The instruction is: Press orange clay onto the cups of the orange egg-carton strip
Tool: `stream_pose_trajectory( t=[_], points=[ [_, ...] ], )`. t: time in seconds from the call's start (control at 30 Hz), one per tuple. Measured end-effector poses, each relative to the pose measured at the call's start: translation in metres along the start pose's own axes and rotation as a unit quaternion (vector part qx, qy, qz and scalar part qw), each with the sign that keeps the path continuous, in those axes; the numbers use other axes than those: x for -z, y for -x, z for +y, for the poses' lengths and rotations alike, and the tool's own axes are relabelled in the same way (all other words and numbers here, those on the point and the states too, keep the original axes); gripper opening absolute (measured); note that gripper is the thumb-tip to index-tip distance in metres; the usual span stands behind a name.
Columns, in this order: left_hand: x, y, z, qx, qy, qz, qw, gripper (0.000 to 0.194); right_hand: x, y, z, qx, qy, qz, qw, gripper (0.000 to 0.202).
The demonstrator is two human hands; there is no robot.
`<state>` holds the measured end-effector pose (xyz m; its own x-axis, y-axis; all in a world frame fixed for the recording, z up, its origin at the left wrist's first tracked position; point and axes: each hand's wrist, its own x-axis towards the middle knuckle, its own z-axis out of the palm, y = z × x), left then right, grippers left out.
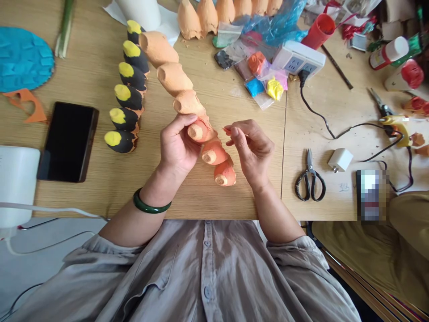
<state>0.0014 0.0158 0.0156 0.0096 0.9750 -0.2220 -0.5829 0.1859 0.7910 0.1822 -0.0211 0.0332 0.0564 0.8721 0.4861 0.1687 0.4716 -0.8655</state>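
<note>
A long strip of peach-coloured egg-carton cups (187, 103) runs diagonally above the table in front of me. Its lower few cups carry a deeper orange coating around pale tips. My left hand (179, 145), with a dark green bangle on the wrist, grips the strip near the middle, thumb on a coated cup. Just right of the strip, my right hand (254, 150) pinches a small bit of orange clay (228, 130), apart from the cups. To the left lies another egg-carton strip (133, 100), painted black with yellow tips.
More peach cups (208, 18) stand at the back. Bags of coloured clay (256, 87) lie beside a white power strip (296, 57). Scissors (310, 176), a white charger plug (340, 159) and a glue gun (397, 127) are rightward; a dark phone (69, 142) is leftward. A person's clothed limb (378, 259) shows lower right.
</note>
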Motion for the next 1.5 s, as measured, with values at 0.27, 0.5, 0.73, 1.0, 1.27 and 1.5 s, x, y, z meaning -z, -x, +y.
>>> stream_pose_trajectory(
  t=[0.27, 0.5, 0.73, 1.0, 1.27, 1.5],
  points=[
    [0.008, -0.008, -0.002, -0.003, -0.029, -0.042, 0.999, 0.057, 0.003, -0.002, 0.001, 0.026, 0.037, -0.064, 0.997, 0.032],
    [-0.006, 0.003, -0.001, 0.000, -0.008, -0.024, 1.000, 0.042, 0.007, -0.005, -0.001, 0.027, 0.019, -0.101, 0.994, 0.016],
    [0.003, -0.004, -0.004, 0.023, -0.024, -0.053, 0.998, 0.059, 0.011, -0.009, -0.004, 0.060, 0.010, -0.113, 0.992, 0.010],
    [0.004, -0.003, -0.009, 0.065, -0.007, -0.042, 0.997, 0.057, 0.008, -0.007, 0.007, 0.067, 0.075, -0.130, 0.986, 0.019],
    [-0.025, 0.019, 0.010, 0.043, 0.062, 0.008, 0.997, 0.021, 0.009, -0.006, 0.000, -0.021, -0.008, -0.077, 0.997, 0.033],
    [-0.042, 0.030, 0.022, 0.055, 0.054, -0.002, 0.997, 0.010, 0.004, -0.012, 0.006, -0.275, -0.141, -0.109, 0.945, 0.068]
  ],
)
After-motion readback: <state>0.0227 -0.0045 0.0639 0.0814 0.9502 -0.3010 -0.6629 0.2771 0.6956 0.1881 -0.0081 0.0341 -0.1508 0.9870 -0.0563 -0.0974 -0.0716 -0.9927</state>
